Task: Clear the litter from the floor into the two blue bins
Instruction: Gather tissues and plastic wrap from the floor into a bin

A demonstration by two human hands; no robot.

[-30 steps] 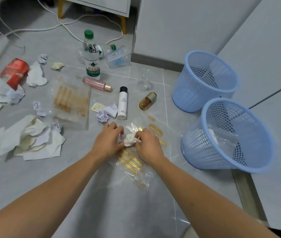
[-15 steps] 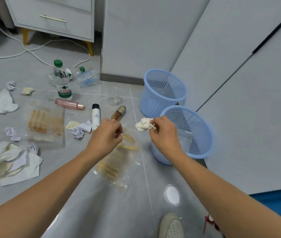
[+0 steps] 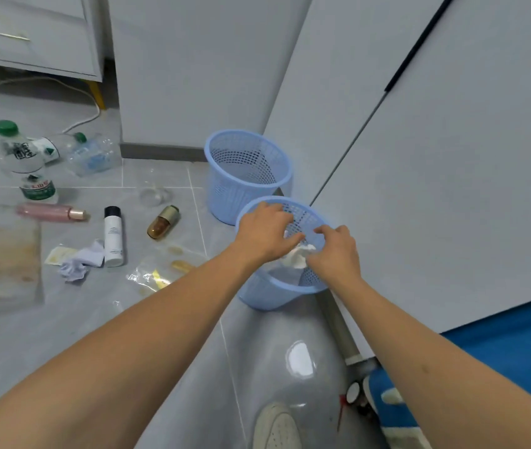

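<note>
Dropping a tissue wad into the near bin

Both hands over the near blue bin (image 3: 267, 296); my right hand (image 3: 335, 254) pinches the crumpled tissue (image 3: 296, 257), left hand (image 3: 265, 233) spread loose; next, let go; bottles, wrappers remain on the floor (image 3: 160, 319).

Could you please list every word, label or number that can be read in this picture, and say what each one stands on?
None can be read for certain.
Upright water bottle: dark characters on top and a green and red label lower down, all blurred.
Lying bottle behind it: green logo, no readable text.
White tube with the black cap: fine grey print, too small.
Pink bottle, amber bottle, blue bins: no text visible.
</note>
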